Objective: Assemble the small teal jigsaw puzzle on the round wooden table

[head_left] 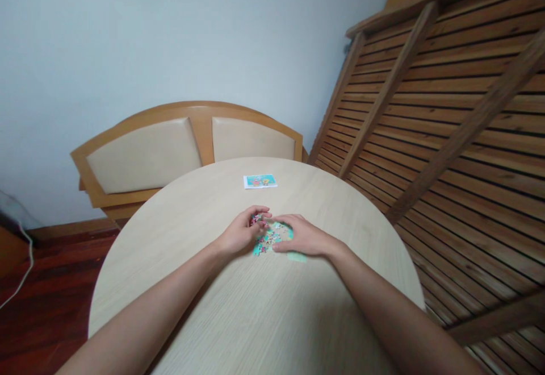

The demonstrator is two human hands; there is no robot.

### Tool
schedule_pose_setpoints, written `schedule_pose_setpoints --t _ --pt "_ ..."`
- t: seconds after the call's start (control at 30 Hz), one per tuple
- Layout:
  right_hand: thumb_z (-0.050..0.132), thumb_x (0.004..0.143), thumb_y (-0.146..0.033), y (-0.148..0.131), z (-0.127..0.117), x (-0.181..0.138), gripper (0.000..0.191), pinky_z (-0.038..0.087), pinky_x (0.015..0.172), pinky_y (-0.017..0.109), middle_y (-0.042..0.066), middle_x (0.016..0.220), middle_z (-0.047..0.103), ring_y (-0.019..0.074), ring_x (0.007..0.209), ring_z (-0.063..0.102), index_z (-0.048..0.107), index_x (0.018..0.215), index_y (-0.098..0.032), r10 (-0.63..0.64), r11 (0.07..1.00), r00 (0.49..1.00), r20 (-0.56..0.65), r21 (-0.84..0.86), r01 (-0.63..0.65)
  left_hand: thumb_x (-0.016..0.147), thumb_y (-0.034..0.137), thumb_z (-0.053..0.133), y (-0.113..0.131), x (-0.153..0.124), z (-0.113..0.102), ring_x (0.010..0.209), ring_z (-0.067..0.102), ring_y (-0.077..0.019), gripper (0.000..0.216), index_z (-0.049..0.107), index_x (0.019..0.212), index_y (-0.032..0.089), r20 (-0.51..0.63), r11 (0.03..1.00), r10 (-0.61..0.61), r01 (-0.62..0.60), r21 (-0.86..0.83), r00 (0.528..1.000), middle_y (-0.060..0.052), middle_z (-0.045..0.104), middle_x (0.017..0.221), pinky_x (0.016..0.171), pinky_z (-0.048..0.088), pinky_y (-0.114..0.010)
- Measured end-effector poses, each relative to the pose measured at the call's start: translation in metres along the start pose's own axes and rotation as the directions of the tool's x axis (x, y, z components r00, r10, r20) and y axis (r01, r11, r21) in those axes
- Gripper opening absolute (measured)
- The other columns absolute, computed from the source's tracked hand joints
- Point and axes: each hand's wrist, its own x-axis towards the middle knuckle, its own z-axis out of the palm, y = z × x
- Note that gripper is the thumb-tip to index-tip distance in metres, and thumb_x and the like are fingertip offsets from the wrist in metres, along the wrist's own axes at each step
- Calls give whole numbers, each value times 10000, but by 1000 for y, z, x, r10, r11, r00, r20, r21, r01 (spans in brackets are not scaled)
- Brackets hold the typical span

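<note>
A loose pile of small jigsaw puzzle pieces [266,240], mostly turquoise with bits of pink and yellow, lies on the table between my hands. My left hand [247,228] is at the pile's left side, palm turned inward, its fingers curled around several pinkish pieces. On the other side, my right hand [304,235] is arched over the pile with thumb and fingers apart; some pieces show in the gap and others are hidden beneath it. A pale green flat piece [297,257] lies just below the right hand.
A small picture card [260,181] with turquoise artwork lies farther back on the round wooden table [170,284]. Behind the table stands a padded wooden headboard [204,136]. A slatted wooden panel [426,113] leans at the right. A white cable [29,255] hangs at the left.
</note>
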Motion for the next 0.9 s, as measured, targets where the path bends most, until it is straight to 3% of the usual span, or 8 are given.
schedule_pose_setpoints --t 0.07,0.13,0.27,0.33,0.4,0.63,0.77,0.9 --pt "822 677 -525 -1 -2 -2 791 368 1098 475 106 1372 595 332 1291 487 579 1379 -254 -81 996 992 100 -17 83 856 301 668 2 -2 -5 888 647 -177 376 598 1190 143 82 992 31 -40 117 996 -129 671 1166 789 515 -301" --pt "808 727 -459 -2 -2 -2 671 374 1092 440 97 1338 623 311 1267 511 619 1334 -243 -134 990 983 127 -24 138 873 317 644 6 -4 -11 904 637 -184 380 595 1203 135 178 961 46 -92 262 983 -127 672 1154 814 512 -318" --pt "718 829 -268 -2 0 2 363 444 995 372 94 1170 713 258 1105 629 703 1185 -194 -142 988 986 81 -43 146 834 344 694 15 -9 -21 1000 603 -221 446 605 1232 166 351 786 111 -298 541 930 -109 650 1182 921 478 -369" --pt "686 836 -197 -2 1 4 303 466 947 348 82 1127 733 240 1043 661 723 1137 -193 -126 991 991 47 -38 128 771 367 769 18 -11 -23 1112 565 -265 557 593 1269 193 439 689 129 -399 605 889 -104 637 1219 997 437 -405" --pt "667 835 -165 -2 0 4 270 479 910 331 65 1083 750 226 996 680 740 1092 -204 -98 995 995 14 -15 98 746 372 795 19 -12 -22 1125 562 -282 604 587 1288 205 473 632 97 -421 650 876 -102 648 1208 1004 433 -416" --pt "618 876 -191 1 0 6 242 494 920 330 60 1086 749 207 1006 680 727 1092 -198 -52 989 989 -137 129 70 856 132 557 11 -8 -22 954 652 -193 322 671 1152 191 383 602 60 -340 722 922 -64 718 1085 878 489 -301" --pt "559 891 -149 3 2 8 282 486 976 358 73 1137 733 203 1069 667 705 1127 -197 -43 977 987 -156 199 75 896 191 544 8 -5 -25 906 667 -176 259 690 1110 203 303 669 77 -275 691 950 -44 738 1052 826 494 -275" --pt "612 830 -123 8 4 10 322 501 949 348 76 1125 723 198 1058 663 694 1135 -189 -24 953 988 -155 294 69 920 332 562 9 -4 -24 793 660 -167 236 700 1037 180 175 752 90 -182 633 980 -52 746 951 738 495 -265"
